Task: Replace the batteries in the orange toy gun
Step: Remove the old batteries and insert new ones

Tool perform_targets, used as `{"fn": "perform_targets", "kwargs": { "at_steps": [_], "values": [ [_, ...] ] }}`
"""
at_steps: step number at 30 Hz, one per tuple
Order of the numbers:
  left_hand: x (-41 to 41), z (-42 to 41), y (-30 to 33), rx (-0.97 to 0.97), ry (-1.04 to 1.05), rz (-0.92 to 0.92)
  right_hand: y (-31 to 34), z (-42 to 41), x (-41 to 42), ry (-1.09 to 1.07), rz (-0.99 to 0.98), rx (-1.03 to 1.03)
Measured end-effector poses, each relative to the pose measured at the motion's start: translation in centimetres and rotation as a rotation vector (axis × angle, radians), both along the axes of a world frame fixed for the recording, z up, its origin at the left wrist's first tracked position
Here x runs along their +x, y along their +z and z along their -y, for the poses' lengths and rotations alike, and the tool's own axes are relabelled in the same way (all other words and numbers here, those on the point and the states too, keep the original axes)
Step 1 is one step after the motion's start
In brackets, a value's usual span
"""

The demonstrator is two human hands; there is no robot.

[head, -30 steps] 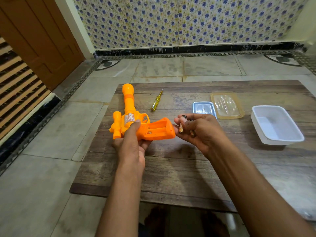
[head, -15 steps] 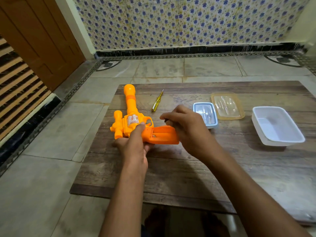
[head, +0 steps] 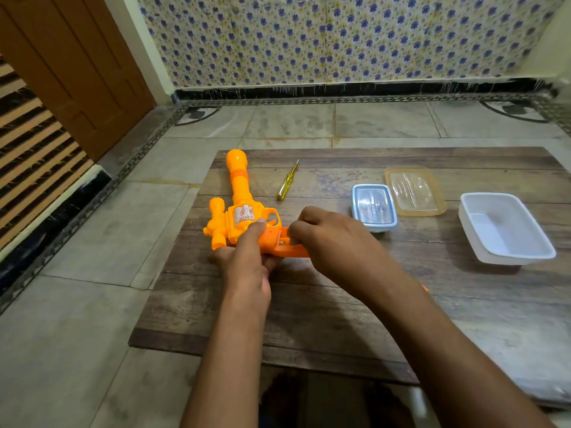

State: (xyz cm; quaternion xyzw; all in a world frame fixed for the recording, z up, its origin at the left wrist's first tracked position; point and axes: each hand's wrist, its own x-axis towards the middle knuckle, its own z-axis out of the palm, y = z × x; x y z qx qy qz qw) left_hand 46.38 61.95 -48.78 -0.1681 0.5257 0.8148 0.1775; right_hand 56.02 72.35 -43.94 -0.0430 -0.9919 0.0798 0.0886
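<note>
The left hand [head: 247, 267] grips the orange toy gun [head: 239, 216] from below and behind, fingers curled under the body and the thumb pressed along its near side by the sticker; the right hand [head: 332, 242] reaches in from the right with its fingers bent down over the gun's grip, fingertips at the open battery compartment [head: 282, 242]; whether those fingers pinch a battery cannot be told, since the back of the hand hides them.

Far left, a brown wooden door [head: 71, 72] stands above a slatted panel [head: 34, 156]; the tiled floor [head: 102, 242] runs from there to the low wooden table [head: 309, 319]. The gun sits at the table's left part, barrel pointing away from the person toward the patterned wall [head: 340, 35], a small side tube on its left, the grip turned to the right under the right hand.

Just right of the barrel lies a yellow-handled screwdriver [head: 287, 180], apart from the gun; further right stands a small blue-rimmed container [head: 374, 206] with something clear inside, too blurred to name; touching its far right corner is an amber-rimmed clear lid [head: 415, 191]; well to the right, a white rectangular tub [head: 506, 228] rests on the table.
</note>
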Motion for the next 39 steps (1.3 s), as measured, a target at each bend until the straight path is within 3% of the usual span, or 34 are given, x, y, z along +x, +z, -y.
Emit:
{"fn": "perform_targets", "kwargs": {
  "at_steps": [7, 14, 17, 21, 39],
  "values": [
    [-0.2, 0.1, -0.1, 0.024, -0.016, 0.009, 0.5, 0.6, -0.1, 0.001, 0.065, -0.004],
    [-0.1, 0.0, 0.6, 0.047, -0.004, 0.055, -1.0, -0.6, -0.2, -0.044, -0.152, -0.279],
    [0.0, -0.2, 0.5, 0.050, -0.007, 0.057, -1.7, -0.5, -0.5, -0.067, -0.278, -0.304],
    [-0.4, -0.2, 0.1, 0.051, -0.018, 0.061, -2.2, -0.3, -1.0, -0.207, -0.429, -0.524],
    [-0.2, -0.1, 0.5, 0.083, 0.002, 0.078, -1.5, -1.1, -0.4, -0.146, -0.331, -0.563]
  ]
}}
